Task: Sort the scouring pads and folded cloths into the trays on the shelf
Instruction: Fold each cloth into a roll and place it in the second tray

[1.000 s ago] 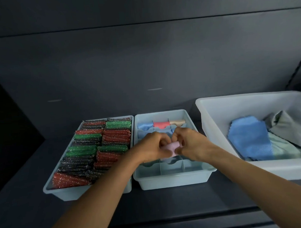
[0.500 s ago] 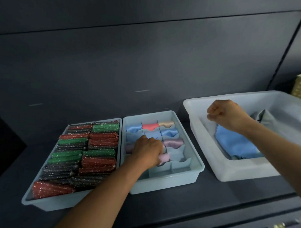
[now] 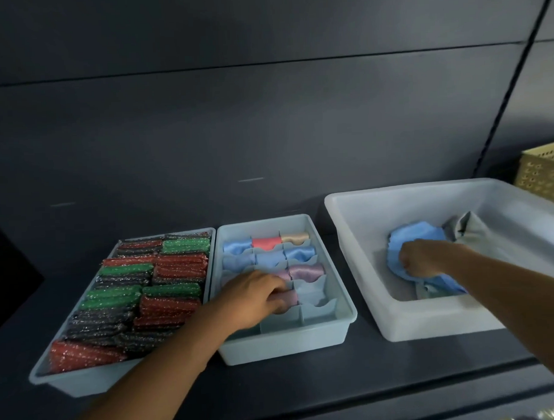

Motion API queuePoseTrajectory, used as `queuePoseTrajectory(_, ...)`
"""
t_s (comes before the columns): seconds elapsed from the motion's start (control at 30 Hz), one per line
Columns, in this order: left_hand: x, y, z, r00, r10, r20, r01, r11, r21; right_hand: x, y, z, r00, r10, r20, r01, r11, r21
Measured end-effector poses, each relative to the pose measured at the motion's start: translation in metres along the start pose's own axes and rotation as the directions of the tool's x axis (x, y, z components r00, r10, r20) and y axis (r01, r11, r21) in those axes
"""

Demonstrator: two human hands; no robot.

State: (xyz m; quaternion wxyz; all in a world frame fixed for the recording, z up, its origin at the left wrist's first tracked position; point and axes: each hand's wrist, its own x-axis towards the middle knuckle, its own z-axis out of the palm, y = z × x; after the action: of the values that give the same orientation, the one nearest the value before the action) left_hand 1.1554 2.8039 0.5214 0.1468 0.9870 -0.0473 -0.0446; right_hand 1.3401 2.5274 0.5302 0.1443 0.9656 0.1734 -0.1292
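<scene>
A pale blue divided tray (image 3: 342, 330) stands mid-shelf with rolled cloths in blue, pink, beige and lilac in its cells. My left hand (image 3: 256, 297) reaches into a middle cell, its fingers curled round a pink folded cloth (image 3: 292, 298) and pressing it down. To the right is a white bin (image 3: 430, 325) holding loose cloths. Inside it my right hand (image 3: 423, 261) grips a blue cloth (image 3: 418, 234), next to a grey-green cloth (image 3: 471, 231). On the left, a tray (image 3: 74, 382) is packed with red, green and dark scouring pads (image 3: 166, 304).
The trays sit on a dark shelf (image 3: 307, 384) against a dark back panel. A perforated beige basket (image 3: 543, 172) stands at the far right behind the white bin. The front cells of the divided tray hold nothing.
My right hand left the pink cloth, crossed over the white bin's rim and dropped onto the blue cloth. My left hand stayed in the divided tray with the pink cloth.
</scene>
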Motion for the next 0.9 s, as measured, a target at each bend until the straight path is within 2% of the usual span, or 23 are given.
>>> queuePoseTrajectory(0.07, -0.009, 0.003, -0.002, 0.997, 0.000, -0.073, -0.002, 1.000, -0.025, 0.001, 0.009, -0.003, 1.000, -0.027, 0.002, 0.025, 0.972, 0.233)
queuePoseTrajectory(0.1, -0.012, 0.005, -0.003, 0.993, -0.005, -0.121, -0.003, 0.998, -0.061, -0.001, 0.011, -0.009, 1.000, -0.019, -0.010, 0.022, 0.934, 0.356)
queuePoseTrajectory(0.13, -0.013, 0.006, -0.003, 0.985, -0.014, -0.174, -0.009, 0.991, -0.133, -0.004, 0.010, -0.016, 0.999, -0.009, -0.035, 0.025, 0.853, 0.521)
queuePoseTrajectory(0.2, -0.012, 0.012, -0.006, 0.958, -0.043, -0.283, -0.046, 0.953, -0.301, -0.010, 0.005, -0.033, 0.990, 0.043, -0.131, 0.087, 0.543, 0.835)
queuePoseTrajectory(0.23, -0.009, 0.018, -0.011, 0.944, -0.069, -0.323, -0.062, 0.924, -0.378, -0.015, 0.002, -0.043, 0.983, 0.059, -0.173, 0.139, 0.372, 0.918)
queuePoseTrajectory(0.3, -0.001, 0.034, -0.023, 0.920, -0.118, -0.373, -0.112, 0.834, -0.541, -0.031, -0.006, -0.063, 0.980, -0.003, -0.197, 0.196, 0.088, 0.977)
queuePoseTrajectory(0.33, 0.004, 0.043, -0.031, 0.914, -0.130, -0.385, -0.147, 0.777, -0.611, -0.041, -0.011, -0.072, 0.977, -0.077, -0.199, 0.200, 0.002, 0.980)
queuePoseTrajectory(0.4, 0.013, 0.060, -0.050, 0.910, -0.102, -0.403, -0.218, 0.708, -0.672, -0.061, -0.024, -0.090, 0.948, -0.237, -0.211, 0.207, -0.040, 0.978)
queuePoseTrajectory(0.5, 0.018, 0.080, -0.080, 0.913, -0.002, -0.407, -0.290, 0.700, -0.653, -0.081, -0.038, -0.109, 0.869, -0.411, -0.275, 0.267, -0.079, 0.961)
queuePoseTrajectory(0.57, 0.017, 0.085, -0.094, 0.923, 0.024, -0.384, -0.303, 0.663, -0.685, -0.093, -0.045, -0.119, 0.822, -0.446, -0.354, 0.323, -0.146, 0.935)
queuePoseTrajectory(0.63, 0.014, 0.083, -0.101, 0.917, 0.012, -0.398, -0.314, 0.636, -0.705, -0.100, -0.050, -0.122, 0.805, -0.424, -0.415, 0.359, -0.210, 0.910)
queuePoseTrajectory(0.7, 0.012, 0.079, -0.101, 0.885, -0.051, -0.462, -0.334, 0.622, -0.708, -0.101, -0.054, -0.120, 0.804, -0.401, -0.440, 0.340, -0.297, 0.892)
queuePoseTrajectory(0.8, 0.009, 0.075, -0.097, 0.790, -0.222, -0.571, -0.379, 0.555, -0.740, -0.100, -0.062, -0.109, 0.754, -0.472, -0.456, 0.225, -0.466, 0.855)
queuePoseTrajectory(0.83, 0.008, 0.074, -0.095, 0.761, -0.283, -0.584, -0.393, 0.516, -0.761, -0.101, -0.066, -0.105, 0.744, -0.465, -0.480, 0.228, -0.498, 0.836)
queuePoseTrajectory(0.9, 0.005, 0.074, -0.092, 0.723, -0.372, -0.583, -0.411, 0.447, -0.795, -0.102, -0.079, -0.100, 0.778, -0.365, -0.511, 0.289, -0.514, 0.808)
